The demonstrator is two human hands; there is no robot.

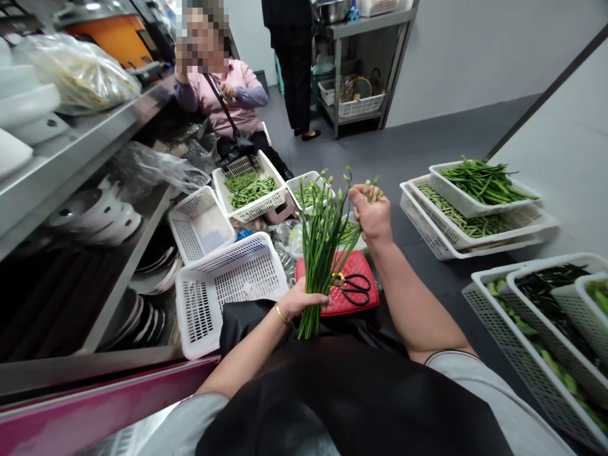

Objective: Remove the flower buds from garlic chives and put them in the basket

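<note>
**Green garlic scapes gathered in a seated worker's lap**

Green garlic scapes [319, 253] stand upright at centre frame, the left hand [304, 299] closed round their cut ends, the right hand [373, 212] pinching the budded tips. Light, springy and easily snapped, the stalks seem best gripped low. Scissors [354, 288] lie on a red basket [365, 266].

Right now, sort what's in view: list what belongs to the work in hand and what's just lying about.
In hand:
- bunch of garlic scapes, base gripped by left hand
- scape tops pinched by right hand
- scissors on red basket

Lying about:
- empty white basket
- trays of green beans
- stacked plates
- bagged produce
</note>
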